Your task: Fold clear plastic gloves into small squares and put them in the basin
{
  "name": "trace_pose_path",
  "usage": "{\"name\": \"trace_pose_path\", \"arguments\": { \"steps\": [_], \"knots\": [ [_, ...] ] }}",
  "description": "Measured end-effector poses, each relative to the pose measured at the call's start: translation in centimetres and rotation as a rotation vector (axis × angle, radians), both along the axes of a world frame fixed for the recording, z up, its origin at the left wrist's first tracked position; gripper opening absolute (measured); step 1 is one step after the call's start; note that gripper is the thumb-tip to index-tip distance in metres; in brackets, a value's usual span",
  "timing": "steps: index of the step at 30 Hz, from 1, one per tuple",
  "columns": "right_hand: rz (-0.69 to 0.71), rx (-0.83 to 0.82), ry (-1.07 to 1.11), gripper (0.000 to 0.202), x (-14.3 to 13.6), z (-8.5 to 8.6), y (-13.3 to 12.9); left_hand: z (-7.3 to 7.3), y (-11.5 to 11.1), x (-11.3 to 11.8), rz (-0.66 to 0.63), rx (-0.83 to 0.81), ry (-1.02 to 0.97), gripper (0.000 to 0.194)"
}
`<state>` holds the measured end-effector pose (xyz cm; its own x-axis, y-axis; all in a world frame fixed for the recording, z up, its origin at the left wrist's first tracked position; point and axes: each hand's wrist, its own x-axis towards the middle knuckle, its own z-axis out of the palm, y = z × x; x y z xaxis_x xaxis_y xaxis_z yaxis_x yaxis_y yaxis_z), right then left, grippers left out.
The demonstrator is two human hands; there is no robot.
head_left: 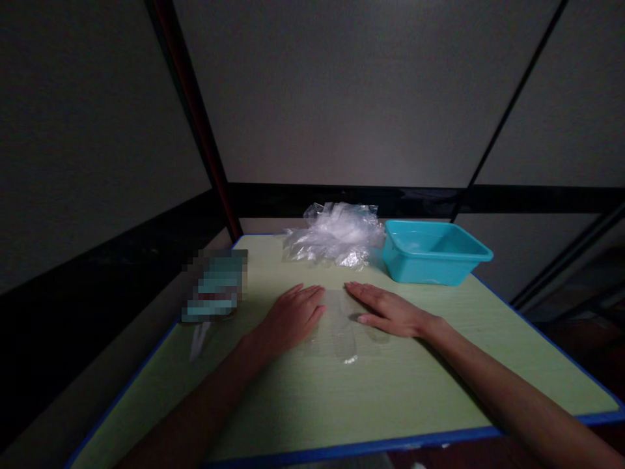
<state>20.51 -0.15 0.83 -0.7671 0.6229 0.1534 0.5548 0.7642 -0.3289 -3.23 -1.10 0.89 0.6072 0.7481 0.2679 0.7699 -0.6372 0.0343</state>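
A thin clear plastic bag [340, 326] lies flat on the table between my hands, its edges hard to make out. My left hand [294, 317] rests palm down at its left side, fingers stretched out and pointing away from me. On the other side, my right hand [388, 309] lies flat with its fingers extended and the thumb apart, touching or just beside the plastic. Neither hand grips anything. Beyond them, at the far edge, is a loose heap of clear plastic bags [336, 234].
A turquoise plastic basin [430, 264] stands at the back right of the pale green table [303, 410], which has a blue edge. At the left edge lies a blurred-out, pixelated object [217, 286] with a whitish strip [199, 340] beside it. Grey wall panels [351, 98] rise behind.
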Motion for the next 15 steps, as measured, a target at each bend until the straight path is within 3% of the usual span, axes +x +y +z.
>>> {"name": "trace_pose_path", "arguments": {
  "steps": [15],
  "knots": [
    [-0.135,-0.117,0.288,0.035,1.1,0.5,0.8,0.6,0.0,-0.1,0.136,0.124,0.043,0.031]
  ]
}}
